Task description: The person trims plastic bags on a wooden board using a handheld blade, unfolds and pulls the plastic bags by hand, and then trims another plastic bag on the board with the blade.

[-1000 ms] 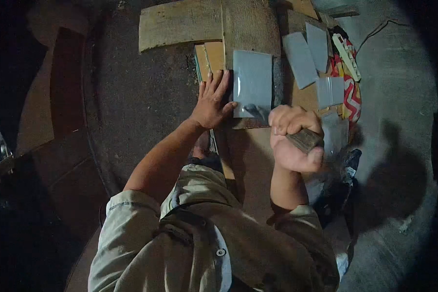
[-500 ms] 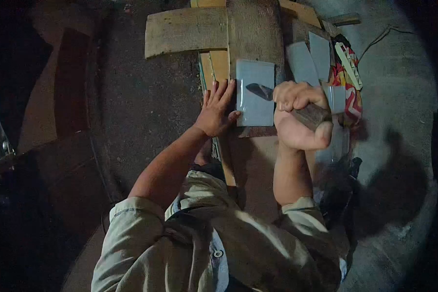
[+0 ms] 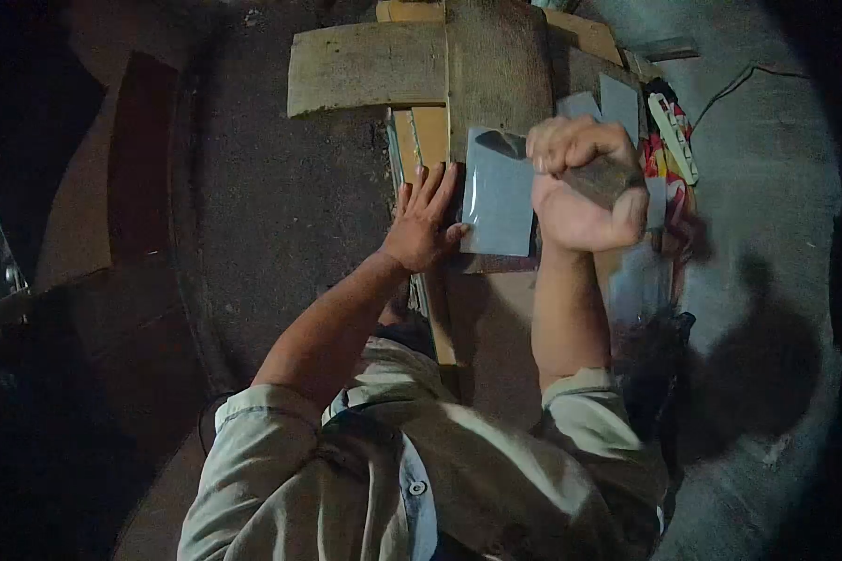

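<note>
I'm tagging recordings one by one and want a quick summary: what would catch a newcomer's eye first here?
Probably the right hand, right of centre, closed around a thick brown handle, with a dark blade over the top of a glossy pale sheet. Next, the left hand, fingers spread, beside the sheet's left edge. Farther right, a long white strip stands out near bright red cloth.

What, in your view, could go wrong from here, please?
The bladed tool in the right hand could slip toward the left hand, spread close beside the pale sheet. The sheet might also shift, as the left hand lies mostly beside it, and its glossy surface could let the blade skid.
</note>
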A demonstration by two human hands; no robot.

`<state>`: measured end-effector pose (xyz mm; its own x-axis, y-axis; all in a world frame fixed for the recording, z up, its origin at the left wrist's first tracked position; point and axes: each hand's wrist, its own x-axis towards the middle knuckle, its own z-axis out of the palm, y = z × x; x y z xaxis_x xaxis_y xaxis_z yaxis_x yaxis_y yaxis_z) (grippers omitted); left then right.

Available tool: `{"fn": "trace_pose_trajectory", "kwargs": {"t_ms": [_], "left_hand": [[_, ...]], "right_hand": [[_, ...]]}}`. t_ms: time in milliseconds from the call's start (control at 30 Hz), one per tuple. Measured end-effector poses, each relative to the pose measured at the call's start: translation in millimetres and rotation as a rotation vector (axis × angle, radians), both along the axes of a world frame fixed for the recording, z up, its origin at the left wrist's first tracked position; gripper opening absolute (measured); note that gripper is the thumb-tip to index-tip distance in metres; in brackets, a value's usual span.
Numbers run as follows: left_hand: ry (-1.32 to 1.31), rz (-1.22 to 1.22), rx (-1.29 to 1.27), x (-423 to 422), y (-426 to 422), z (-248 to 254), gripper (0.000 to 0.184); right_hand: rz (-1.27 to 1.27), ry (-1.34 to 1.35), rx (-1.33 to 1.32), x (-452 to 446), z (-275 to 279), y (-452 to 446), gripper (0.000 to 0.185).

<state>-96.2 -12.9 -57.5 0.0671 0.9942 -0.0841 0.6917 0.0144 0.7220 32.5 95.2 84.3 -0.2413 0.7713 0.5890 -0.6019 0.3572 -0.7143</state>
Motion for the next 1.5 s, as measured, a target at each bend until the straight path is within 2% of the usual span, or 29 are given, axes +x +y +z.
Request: {"fn": "trace_pose_trajectory", "kwargs": {"t_ms": [67, 133, 200, 267, 333, 400, 433, 467, 500, 600, 700, 733, 800, 867, 933, 967, 1000, 1067, 1133, 1167, 1233, 1300, 1333, 1400, 1467, 1500], "left_hand": [[-0.001, -0.006, -0.002, 0.5, -1.9, -1.2, 0.086], [0.009, -0.002, 0.006, 1.1, -1.9, 0.9, 0.087], [-0.008, -0.031, 0.001, -0.2, -1.8, 0.7, 0.086], [0.07, -0.005, -0.04, 2.2, -2.4, 7.1, 0.082], [0.089, -0.02, -0.042, 5.1, -3.2, 11.8, 0.074], [0.274, -0.029, -0.02, 7.2, -9.0, 16.5, 0.069], [0.286, -0.038, 0.038, 7.3, -12.5, 19.1, 0.067], [0.295, -0.059, 0.056, 10.6, -14.4, 22.1, 0.067], [0.364, -0.096, 0.031, 15.0, -17.4, 26.9, 0.067], [0.422, -0.177, 0.062, 24.6, -31.1, 35.4, 0.066], [0.429, -0.34, 0.031, 41.4, -37.7, 53.7, 0.07], [0.44, -0.355, 0.05, 45.6, -38.2, 54.4, 0.07], [0.458, -0.459, 0.012, 50.2, -40.1, 50.0, 0.076], [0.411, -0.465, 0.053, 51.7, -40.8, 46.5, 0.08], [0.434, -0.482, 0.004, 52.4, -36.8, 51.7, 0.08], [0.457, -0.493, 0.007, 48.4, -35.6, 48.4, 0.075], [0.463, -0.501, 0.017, 44.9, -34.4, 47.6, 0.075], [0.399, -0.507, -0.029, 38.1, -32.3, 49.0, 0.065], [0.399, -0.535, -0.024, 32.6, -30.1, 56.9, 0.063], [0.43, -0.557, -0.071, 31.9, -29.3, 59.1, 0.063], [0.53, -0.596, -0.116, 31.9, -29.2, 64.0, 0.059], [0.535, -0.605, -0.106, 29.7, -30.0, 62.5, 0.058], [0.536, -0.607, -0.103, 28.3, -30.3, 59.9, 0.057], [0.506, -0.594, -0.115, 26.8, -31.1, 57.6, 0.056], [0.487, -0.596, -0.153, 27.6, -30.1, 64.7, 0.057], [0.488, -0.6, -0.154, 27.9, -30.2, 65.8, 0.057]], "right_hand": [[0.006, -0.035, 0.05, -0.2, -3.7, -11.9, 0.058], [-0.072, -0.163, -0.048, 3.4, -9.1, -20.2, 0.056], [-0.079, -0.086, -0.021, 15.8, 0.4, -36.7, 0.053], [-0.266, -0.133, -0.195, 28.3, 9.7, -53.0, 0.044], [-0.466, -0.623, -0.17, 55.3, 2.9, -57.5, 0.037], [-0.662, -0.968, -0.259, 66.1, 0.0, -69.5, 0.037], [-0.704, -1.099, -0.318, 73.3, -6.9, -74.1, 0.038], [-0.743, -1.229, -0.386, 83.0, -19.4, -77.8, 0.04], [-0.76, -1.393, -0.393, 96.4, -39.0, -81.9, 0.05], [-0.759, -1.49, -0.505, 114.7, -76.3, -102.6, 0.06], [-0.777, -1.457, -0.494, 138.8, -127.1, -122.9, 0.064], [-0.801, -1.438, -0.499, 142.3, -120.7, -121.3, 0.064], [-0.503, -1.455, -0.868, 147.6, -102.9, -121.0, 0.062], [-0.517, -1.494, -0.877, 152.1, -98.4, -120.1, 0.06], [-0.523, -1.341, -0.988, 159.2, -105.4, -116.7, 0.056], [-0.536, -1.329, -0.987, 163.1, -107.4, -115.3, 0.056], [-0.677, -1.281, -0.888, 160.5, -87.7, -111.9, 0.053], [-0.727, -1.284, -0.84, 158.2, -30.2, -97.2, 0.045], [-0.793, -1.281, -0.571, 166.6, -20.0, -74.4, 0.039], [-0.805, -1.274, -0.57, 167.5, -14.9, -62.1, 0.039], [-1.105, -1.428, -0.223, 157.7, -2.0, -37.0, 0.034], [-1.197, -1.443, -0.001, 149.2, 4.8, -18.5, 0.038], [-1.221, -1.493, 0.063, 144.2, 3.0, -12.1, 0.04], [-1.202, -1.391, 0.132, 128.0, -0.7, -19.7, 0.043], [-0.909, -1.55, -0.08, 115.2, -14.1, -35.8, 0.051], [-0.936, -1.527, -0.053, 113.6, -25.7, -50.0, 0.053]]}}
